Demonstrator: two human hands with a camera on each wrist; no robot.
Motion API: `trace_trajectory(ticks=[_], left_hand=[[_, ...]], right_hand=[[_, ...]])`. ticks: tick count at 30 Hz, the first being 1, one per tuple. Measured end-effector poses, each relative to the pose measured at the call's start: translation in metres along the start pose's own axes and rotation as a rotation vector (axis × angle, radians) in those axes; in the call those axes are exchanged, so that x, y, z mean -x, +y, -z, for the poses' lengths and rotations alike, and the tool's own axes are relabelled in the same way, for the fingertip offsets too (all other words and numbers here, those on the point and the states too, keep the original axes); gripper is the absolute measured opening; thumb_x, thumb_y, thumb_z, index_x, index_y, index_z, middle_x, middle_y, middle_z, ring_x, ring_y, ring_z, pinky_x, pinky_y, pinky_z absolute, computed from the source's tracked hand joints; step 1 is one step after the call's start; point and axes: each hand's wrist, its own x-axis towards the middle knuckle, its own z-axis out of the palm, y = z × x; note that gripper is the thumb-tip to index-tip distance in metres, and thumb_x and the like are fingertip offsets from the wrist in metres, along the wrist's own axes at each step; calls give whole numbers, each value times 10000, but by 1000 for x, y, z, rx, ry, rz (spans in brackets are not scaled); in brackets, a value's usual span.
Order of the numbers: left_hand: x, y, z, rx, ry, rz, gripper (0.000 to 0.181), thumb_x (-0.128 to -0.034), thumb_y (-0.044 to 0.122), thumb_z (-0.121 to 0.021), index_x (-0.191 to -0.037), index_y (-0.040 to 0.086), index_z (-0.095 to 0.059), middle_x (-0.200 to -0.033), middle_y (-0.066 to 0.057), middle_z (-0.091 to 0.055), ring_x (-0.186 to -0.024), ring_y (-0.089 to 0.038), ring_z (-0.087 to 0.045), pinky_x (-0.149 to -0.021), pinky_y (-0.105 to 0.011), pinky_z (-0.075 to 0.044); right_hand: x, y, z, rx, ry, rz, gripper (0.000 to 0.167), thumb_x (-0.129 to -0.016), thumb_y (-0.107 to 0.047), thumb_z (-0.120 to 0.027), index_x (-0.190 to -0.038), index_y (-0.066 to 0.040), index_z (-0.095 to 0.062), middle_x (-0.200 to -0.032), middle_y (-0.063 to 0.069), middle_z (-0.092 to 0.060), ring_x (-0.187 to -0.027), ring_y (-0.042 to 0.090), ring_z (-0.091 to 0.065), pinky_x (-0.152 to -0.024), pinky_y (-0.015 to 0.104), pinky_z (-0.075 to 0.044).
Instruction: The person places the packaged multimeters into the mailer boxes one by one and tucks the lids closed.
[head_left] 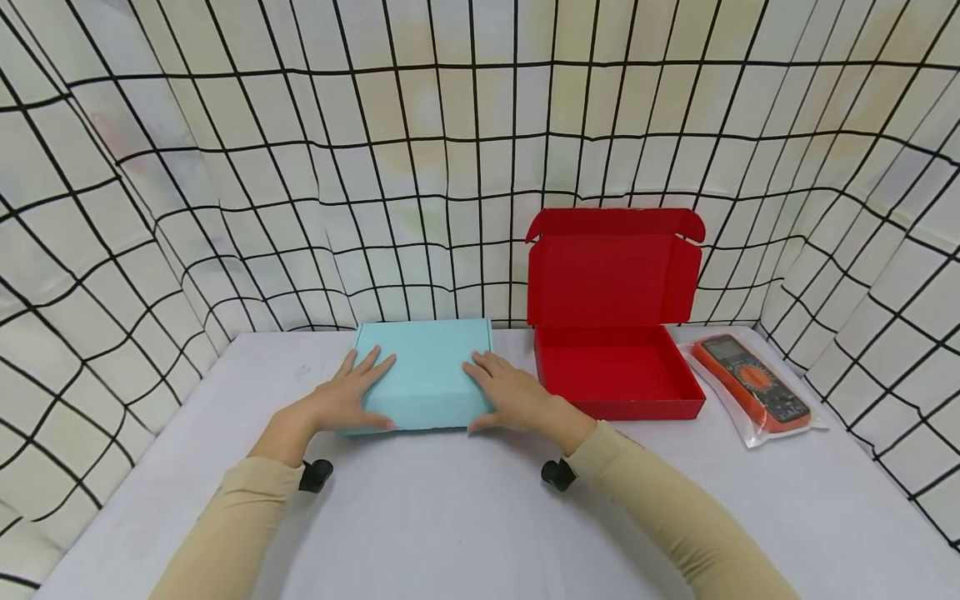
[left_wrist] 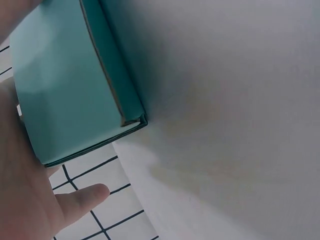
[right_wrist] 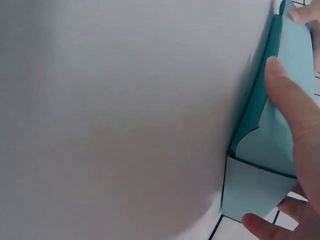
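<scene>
Both hands on the light blue box (head_left: 423,358) now, as I watch from my end — left hand (head_left: 347,400) on its left side, right hand (head_left: 517,398) on its right; the box lies flat on the white table (head_left: 420,517), its lid down, toward the back grid-patterned cloth (head_left: 480,158). Fingers are spread on either hand, neither one clenched nor curled round anything; how hard they press, I can't tell from here. My right wrist view gives me the thumb lying over the lid near its front edge, other fingers down by the end wall; on the left wrist feed one finger sticks out past the side of the box. Over to the right, apart from the blue one, I have a red box (head_left: 645,410) with its lid standing up at the back, the right hand near its left wall; beyond that, an orange meter (head_left: 753,382) lies slanted on the table in a clear bag (head_left: 752,437) — dial and screen facing up; two beige sleeves (head_left: 232,517) reach in from below, a small black camera (head_left: 318,476) by each wrist.
</scene>
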Motion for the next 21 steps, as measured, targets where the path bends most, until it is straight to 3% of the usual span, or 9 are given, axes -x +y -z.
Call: trace_trajectory(ticks=[8, 12, 16, 21], left_hand=[[1, 1, -1, 25, -2, 11, 1121, -827, 475, -836, -1637, 67, -179, -1693, -216, -5, -1492, -552, 95, -984, -874, -189], [2, -1, -5, 28, 16, 26, 1138, -811, 499, -842, -1642, 87, -183, -1699, -194, -24, -1500, -537, 82, -976, -871, -215], [3, -1, -6, 2, 35, 33, 1125, -815, 511, -832, -1642, 91, -195, -1700, -183, -56, -1509, -525, 52, -978, -859, -240], [0, 3, -5, -108, 89, 10, 1078, -824, 490, -834, -1626, 67, -251, -1675, -219, -156, -1497, -552, -55, -982, -826, -296]], right_hand=[[-5, -6, 8, 167, -46, 14, 1020, -853, -519, -803, -1617, -75, -293, -1652, 149, -272, -1484, 324, -291, -1025, 389, -509], [-5, -2, 9, 141, -44, 32, 1003, -849, -493, -814, -1617, -93, -308, -1659, 133, -268, -1482, 330, -300, -1035, 406, -502], [-5, 1, 5, 94, 8, 31, 975, -835, -474, -835, -1601, -110, -356, -1639, 115, -314, -1465, 326, -333, -1028, 416, -507], [-6, 4, 0, 35, 88, -7, 934, -799, -426, -880, -1568, -140, -433, -1585, 83, -406, -1423, 293, -391, -1021, 407, -509]])
